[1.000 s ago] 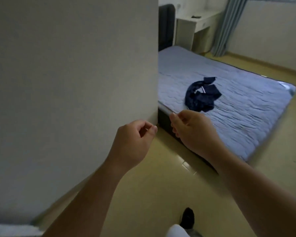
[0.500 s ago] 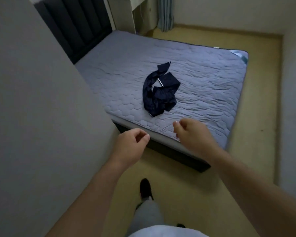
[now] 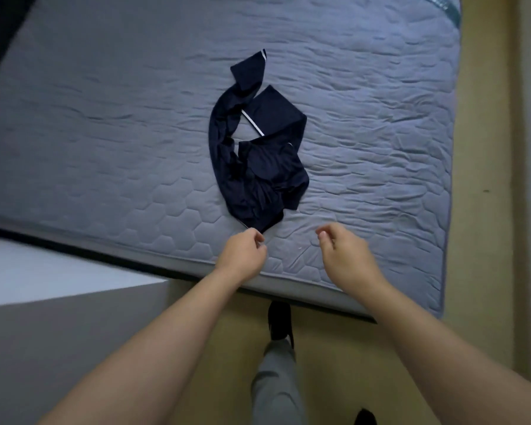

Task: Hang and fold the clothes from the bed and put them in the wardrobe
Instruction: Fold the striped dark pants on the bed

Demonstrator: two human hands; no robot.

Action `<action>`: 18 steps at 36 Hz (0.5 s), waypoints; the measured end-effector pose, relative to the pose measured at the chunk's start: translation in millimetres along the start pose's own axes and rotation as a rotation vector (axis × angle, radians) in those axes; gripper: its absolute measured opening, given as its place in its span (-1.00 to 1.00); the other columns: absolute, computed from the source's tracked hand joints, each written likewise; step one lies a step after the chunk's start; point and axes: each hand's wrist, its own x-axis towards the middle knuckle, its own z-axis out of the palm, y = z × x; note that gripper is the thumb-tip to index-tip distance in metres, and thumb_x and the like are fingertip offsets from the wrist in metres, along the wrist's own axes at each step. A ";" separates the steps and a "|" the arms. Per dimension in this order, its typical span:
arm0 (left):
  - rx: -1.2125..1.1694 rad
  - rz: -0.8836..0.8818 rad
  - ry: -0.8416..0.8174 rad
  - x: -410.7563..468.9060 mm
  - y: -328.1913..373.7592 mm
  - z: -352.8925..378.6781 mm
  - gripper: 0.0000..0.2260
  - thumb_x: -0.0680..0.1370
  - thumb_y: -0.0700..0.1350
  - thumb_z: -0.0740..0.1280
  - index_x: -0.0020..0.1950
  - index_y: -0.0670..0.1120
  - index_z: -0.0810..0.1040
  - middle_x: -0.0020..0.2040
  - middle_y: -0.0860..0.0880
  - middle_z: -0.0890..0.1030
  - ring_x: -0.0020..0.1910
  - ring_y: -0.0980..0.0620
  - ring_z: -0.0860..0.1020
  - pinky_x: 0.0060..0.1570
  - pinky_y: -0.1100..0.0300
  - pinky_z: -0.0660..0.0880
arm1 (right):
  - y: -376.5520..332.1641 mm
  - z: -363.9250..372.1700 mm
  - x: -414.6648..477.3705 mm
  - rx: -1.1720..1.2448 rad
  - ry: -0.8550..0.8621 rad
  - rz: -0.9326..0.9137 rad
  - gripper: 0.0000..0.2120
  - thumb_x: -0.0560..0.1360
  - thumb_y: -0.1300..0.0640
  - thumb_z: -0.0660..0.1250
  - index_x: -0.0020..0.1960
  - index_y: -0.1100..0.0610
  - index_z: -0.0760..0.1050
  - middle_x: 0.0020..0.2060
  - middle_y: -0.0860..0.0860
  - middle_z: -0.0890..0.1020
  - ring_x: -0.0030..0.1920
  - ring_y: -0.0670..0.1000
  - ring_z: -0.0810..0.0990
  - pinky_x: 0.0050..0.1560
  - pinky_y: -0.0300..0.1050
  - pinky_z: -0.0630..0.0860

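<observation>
Writing on the corner tag [image 3: 442,7] is unreadable. One navy garment [image 3: 258,167] (crumpled) lies on the bed [image 3: 105,118]; left hand [image 3: 242,253] fingers curl at its near tip, grip unclear; right hand [image 3: 347,259] fingers loose, apart.

I see dim, flat, bluish light and soft shadows; the quilted grey mattress cover [image 3: 105,133] smears with motion blur toward the bowed edges.

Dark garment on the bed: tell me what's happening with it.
A person stands at the bed's edge, both hands out over the quilted mattress. The crumpled dark blue garment lies on it, not yet lifted. The left hand is at the garment's near tip; whether it pinches the cloth is unclear. The right hand hovers apart, loosely curled, holding nothing.
</observation>
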 end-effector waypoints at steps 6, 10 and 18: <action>0.206 0.033 -0.189 132.3 -16.3 38.6 -0.71 0.64 -0.06 0.25 0.34 -0.06 0.49 0.32 -0.13 0.44 0.22 -0.13 0.49 0.20 0.02 0.49 | 8.2 46.8 93.3 0.026 -0.029 0.123 -0.68 0.71 0.02 0.07 0.35 0.08 0.47 0.18 0.07 0.61 0.18 0.12 0.55 0.09 -0.04 0.45; 0.296 0.022 -0.268 190.8 -28.7 72.4 -0.66 0.62 -0.10 0.26 0.40 0.05 0.48 0.49 -0.09 0.25 0.40 -0.14 0.29 0.31 0.00 0.40 | 21.5 77.4 137.5 0.013 -0.053 0.163 -0.68 0.71 0.03 0.07 0.35 0.10 0.46 0.17 0.09 0.62 0.17 0.13 0.55 0.00 -0.10 0.37; 0.572 0.058 -0.456 251.8 -63.8 113.7 -0.35 0.60 -0.06 0.27 0.63 0.13 0.06 0.62 -0.02 -0.33 0.59 -0.18 -0.29 0.54 -0.21 -0.04 | 41.5 114.7 179.2 -0.015 -0.093 0.237 -0.70 0.70 0.02 0.08 0.29 0.11 0.48 0.12 0.10 0.63 0.15 0.15 0.55 -0.05 -0.12 0.32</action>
